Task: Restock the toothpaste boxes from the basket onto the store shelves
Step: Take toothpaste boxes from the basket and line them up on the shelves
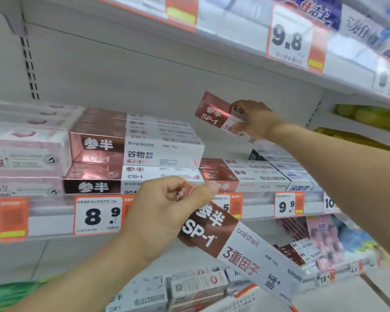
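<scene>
Roughly mid-task, we'd say. Our right hand (254, 118) grips one SP-1 box (214, 113) in the air above the short SP-1 stack (239, 174) on the middle shelf (167, 203), not set down yet. Our left hand (167, 208) pinches a second box (241, 251) by its end, below the shelf edge. CB-1 stack (133, 154) beside it stands taller. Basket (245, 298) below has more boxes (196, 287) in it, so plenty left.
</scene>
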